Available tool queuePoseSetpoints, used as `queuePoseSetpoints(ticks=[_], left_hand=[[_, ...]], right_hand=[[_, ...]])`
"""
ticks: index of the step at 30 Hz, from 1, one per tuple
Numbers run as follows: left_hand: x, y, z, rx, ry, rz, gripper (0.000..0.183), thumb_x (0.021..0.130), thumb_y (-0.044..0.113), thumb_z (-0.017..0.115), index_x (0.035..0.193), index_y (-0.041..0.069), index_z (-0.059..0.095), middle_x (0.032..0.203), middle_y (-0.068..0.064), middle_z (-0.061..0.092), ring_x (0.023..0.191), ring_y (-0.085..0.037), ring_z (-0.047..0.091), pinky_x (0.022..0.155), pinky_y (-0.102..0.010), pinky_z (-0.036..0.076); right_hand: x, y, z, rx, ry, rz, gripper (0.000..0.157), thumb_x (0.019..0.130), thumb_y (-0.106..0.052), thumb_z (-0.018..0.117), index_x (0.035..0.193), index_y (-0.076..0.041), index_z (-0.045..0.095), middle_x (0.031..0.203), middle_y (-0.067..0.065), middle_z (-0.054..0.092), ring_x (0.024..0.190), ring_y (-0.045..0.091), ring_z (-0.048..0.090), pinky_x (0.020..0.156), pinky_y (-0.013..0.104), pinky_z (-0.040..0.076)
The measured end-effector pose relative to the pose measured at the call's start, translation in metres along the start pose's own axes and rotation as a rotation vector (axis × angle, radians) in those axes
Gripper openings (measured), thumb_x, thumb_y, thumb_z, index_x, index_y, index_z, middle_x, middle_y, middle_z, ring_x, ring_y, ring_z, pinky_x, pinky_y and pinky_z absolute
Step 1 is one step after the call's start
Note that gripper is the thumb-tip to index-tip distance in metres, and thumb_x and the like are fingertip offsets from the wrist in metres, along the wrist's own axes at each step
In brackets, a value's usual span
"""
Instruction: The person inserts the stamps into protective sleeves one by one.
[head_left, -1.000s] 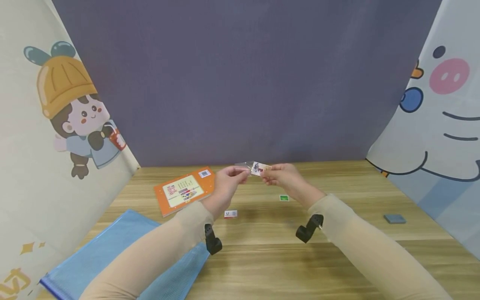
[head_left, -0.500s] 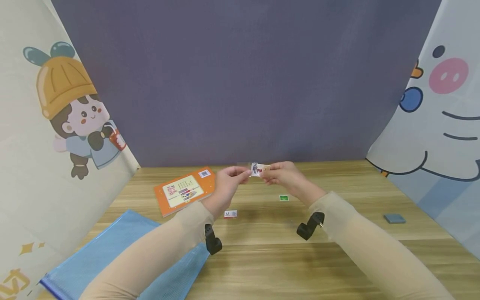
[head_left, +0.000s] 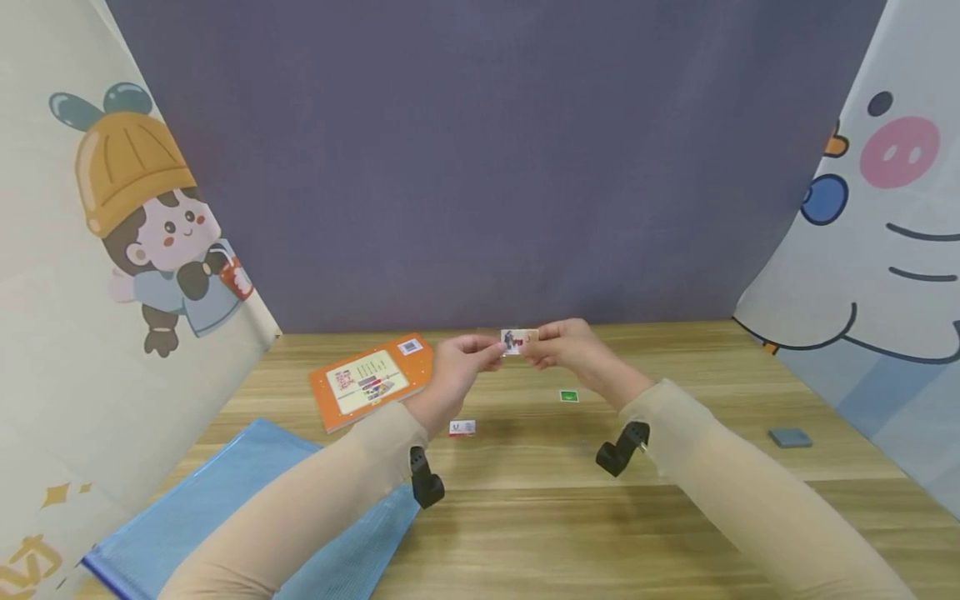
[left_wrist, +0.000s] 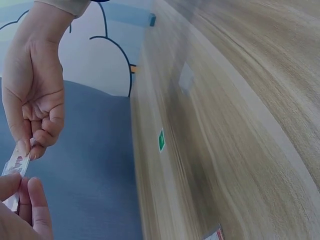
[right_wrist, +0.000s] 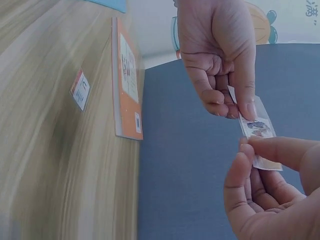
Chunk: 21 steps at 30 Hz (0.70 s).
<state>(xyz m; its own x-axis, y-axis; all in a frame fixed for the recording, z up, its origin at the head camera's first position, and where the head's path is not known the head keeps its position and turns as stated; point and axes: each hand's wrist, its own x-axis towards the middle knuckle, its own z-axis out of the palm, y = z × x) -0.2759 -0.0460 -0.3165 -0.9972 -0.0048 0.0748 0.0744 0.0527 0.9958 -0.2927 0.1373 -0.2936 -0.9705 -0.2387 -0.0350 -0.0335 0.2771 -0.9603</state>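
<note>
A small printed card [head_left: 513, 340] with a picture on it is held up above the far part of the table, between both hands. My left hand [head_left: 459, 367] pinches a clear plastic sleeve [right_wrist: 263, 111] at the card's left end, between thumb and fingers. From the other side my right hand [head_left: 576, 352] pinches the card's right end. In the right wrist view, the clear film lies over the card's picture and sticks out past its edge. How deep the card sits in the sleeve cannot be told. Fingers cover both ends.
On the wooden table [head_left: 525, 533] lie a white-and-red card [head_left: 462, 427], a small green card [head_left: 569, 396] and a grey block [head_left: 790, 437]. An orange book [head_left: 322, 400] is at the left, behind a blue mesh bag [head_left: 247, 467]. A faint clear piece [left_wrist: 186, 77] shows in the left wrist view.
The card has moved left, toward my left hand, and levelled out. The clear sleeve, plainly visible between the hands a second ago, now hardly shows in the head view.
</note>
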Motion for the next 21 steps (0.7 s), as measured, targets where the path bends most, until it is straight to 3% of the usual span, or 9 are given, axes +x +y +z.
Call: queuePoseSetpoints(ticks=[3, 7, 13, 21], left_hand=[[0.0, 0.001, 0.0, -0.022, -0.007, -0.007, 0.021, 0.087, 0.013, 0.073, 0.102, 0.0, 0.071, 0.096, -0.013, 0.073, 0.079, -0.019, 0.07, 0.086, -0.033, 0.058], [0.001, 0.002, -0.001, -0.048, -0.003, -0.011, 0.021, 0.086, 0.012, 0.073, 0.102, -0.002, 0.071, 0.096, -0.014, 0.073, 0.075, -0.016, 0.069, 0.084, -0.033, 0.059], [0.003, 0.001, -0.001, -0.074, -0.007, -0.026, 0.022, 0.085, 0.01, 0.074, 0.102, -0.003, 0.07, 0.094, -0.014, 0.072, 0.071, -0.012, 0.067, 0.082, -0.032, 0.06], [0.004, -0.003, 0.001, -0.092, -0.017, -0.033, 0.022, 0.085, 0.01, 0.074, 0.102, -0.004, 0.07, 0.091, -0.012, 0.072, 0.073, -0.014, 0.068, 0.078, -0.028, 0.06]], right_hand=[[-0.001, -0.002, -0.003, 0.0, 0.001, -0.003, 0.024, 0.09, -0.012, 0.069, 0.104, 0.006, 0.062, 0.087, 0.009, 0.07, 0.075, 0.013, 0.066, 0.078, 0.031, 0.06], [-0.002, -0.002, -0.012, 0.024, 0.011, -0.008, 0.035, 0.092, -0.012, 0.066, 0.12, 0.008, 0.059, 0.099, 0.017, 0.071, 0.077, 0.013, 0.068, 0.088, 0.04, 0.058], [-0.003, 0.0, -0.02, 0.039, 0.0, -0.014, 0.036, 0.091, -0.011, 0.068, 0.12, 0.009, 0.06, 0.088, 0.004, 0.071, 0.085, 0.017, 0.068, 0.091, 0.038, 0.057], [-0.001, 0.003, -0.015, 0.089, 0.041, -0.003, 0.033, 0.09, -0.008, 0.067, 0.117, 0.009, 0.061, 0.087, 0.004, 0.07, 0.083, 0.018, 0.067, 0.082, 0.03, 0.059]])
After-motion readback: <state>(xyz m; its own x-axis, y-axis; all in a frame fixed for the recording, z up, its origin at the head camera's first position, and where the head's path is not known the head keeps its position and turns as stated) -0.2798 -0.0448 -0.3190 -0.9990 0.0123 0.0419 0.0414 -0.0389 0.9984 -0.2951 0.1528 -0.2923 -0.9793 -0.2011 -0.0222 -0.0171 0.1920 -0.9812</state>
